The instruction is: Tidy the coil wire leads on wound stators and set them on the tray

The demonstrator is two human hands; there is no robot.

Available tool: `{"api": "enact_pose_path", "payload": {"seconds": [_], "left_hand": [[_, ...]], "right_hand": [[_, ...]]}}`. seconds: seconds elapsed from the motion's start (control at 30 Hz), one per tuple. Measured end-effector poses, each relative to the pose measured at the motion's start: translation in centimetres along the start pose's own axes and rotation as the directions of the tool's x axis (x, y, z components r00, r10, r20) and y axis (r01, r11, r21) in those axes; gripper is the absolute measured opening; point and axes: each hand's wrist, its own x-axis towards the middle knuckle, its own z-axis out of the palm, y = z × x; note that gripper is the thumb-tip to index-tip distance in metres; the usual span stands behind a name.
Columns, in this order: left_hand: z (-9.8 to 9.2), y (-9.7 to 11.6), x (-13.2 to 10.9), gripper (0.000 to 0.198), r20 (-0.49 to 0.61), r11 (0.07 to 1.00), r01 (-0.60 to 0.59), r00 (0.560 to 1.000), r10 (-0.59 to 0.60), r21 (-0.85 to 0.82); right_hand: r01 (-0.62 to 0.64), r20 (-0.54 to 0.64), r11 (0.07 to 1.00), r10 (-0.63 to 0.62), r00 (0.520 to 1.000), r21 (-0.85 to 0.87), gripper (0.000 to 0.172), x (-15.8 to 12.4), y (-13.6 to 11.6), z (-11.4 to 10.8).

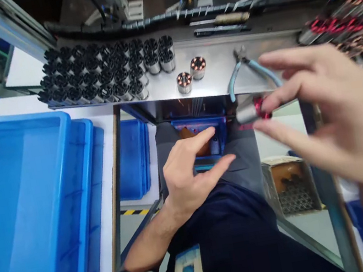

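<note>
My right hand (331,115) pinches a short metal cylinder with a red wound end (253,111) between thumb and fingers. My left hand (187,172) hovers open, fingers spread, just above and in front of a blue fixture (199,126) with an orange-brown part inside, holding nothing. Behind the held cylinder, blue-handled pliers (249,73) lie on a steel shelf (224,59). Two copper-wound cylinders (191,75) stand apart on that shelf, left of the pliers. Further left stands a dense block of several dark-topped metal cylinders (97,71).
A large blue tray (31,217) at left holds a row of dark cylinders along its edge. Stacked blue trays (133,162) stand below the shelf. A cardboard box (290,185) sits low at right. Coloured wound parts and indicator lights line the upper right.
</note>
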Motion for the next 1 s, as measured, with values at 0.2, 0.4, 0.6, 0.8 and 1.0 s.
{"api": "enact_pose_path", "payload": {"seconds": [0.2, 0.4, 0.6, 0.8, 1.0], "left_hand": [[1.6, -0.3, -0.8, 0.053, 0.031, 0.959, -0.007, 0.999, 0.016, -0.282], [2.7, -0.7, -1.0, 0.058, 0.089, 0.929, 0.016, 0.996, 0.018, -0.37], [2.0, -1.1, -1.3, 0.056, 0.262, 0.818, 0.22, 0.961, -0.088, -0.531], [2.8, -3.3, -2.6, 0.027, 0.31, 0.694, 0.464, 0.885, -0.347, -0.55], [5.0, -4.7, -4.0, 0.043, 0.231, 0.361, 0.658, 0.636, -0.736, -0.661]], "right_hand": [[-0.182, 0.109, 0.821, 0.145, 0.983, 0.541, 0.049, -5.5, -3.1, 3.5], [-0.536, 0.457, 0.221, 0.325, 0.828, 0.815, 0.044, -6.6, -0.9, 5.7], [-0.479, 0.364, 0.235, 0.404, 0.84, 0.845, 0.043, -6.9, -0.9, 6.8], [-0.42, 0.301, 0.202, 0.44, 0.846, 0.885, 0.047, -6.9, -0.4, 7.8], [-0.236, 0.117, 0.151, 0.55, 0.827, 0.96, 0.045, -6.9, -0.5, 10.5]]}}
